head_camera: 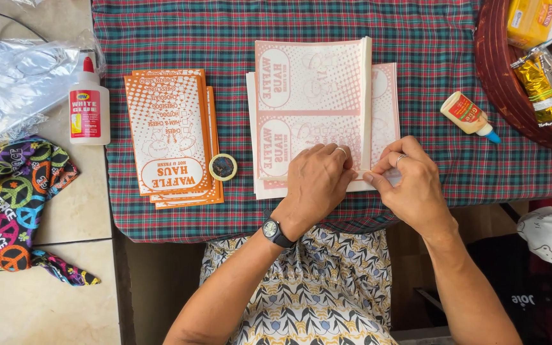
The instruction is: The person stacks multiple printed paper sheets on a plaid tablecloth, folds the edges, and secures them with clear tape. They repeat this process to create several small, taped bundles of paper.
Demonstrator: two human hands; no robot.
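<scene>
The pink printed paper sheet [311, 105] lies mid-table on the plaid cloth [416, 25], on top of a small stack of like sheets [386, 102], its right edge folded over into a narrow flap. Left hand [317, 182] lies flat, palm down, fingers spread a bit, pressing the sheet's near corner; ring on one finger, black wristwatch [274, 231] on the wrist. Right hand [410, 179] sits just beside it, thumb & forefinger pinched on the flap's near end at the sheet's lower right edge, other fingers curled loose; ring there too. The two hands nearly touch at the fold.

Left of the sheet, near but apart: a small round tape roll [223, 167], then a fanned pile of orange printed bags [170, 137]. Further left, off the cloth on the tiled top, a white glue bottle w/ red cap [89, 105] stands upright, w/ crumpled clear plastic [17, 83] behind it & a bright peace-sign cloth [17, 204] nearer the edge.

Right of the sheets, a smaller glue bottle w/ blue tip [469, 116] lies on its side. Beyond it, a dark red basket [496, 70] at the table's corner holds snack packets [541, 80] & a yellow box; rest of its contents cut off. Person's lap, patterned dress [317, 287], shows below the table edge.
</scene>
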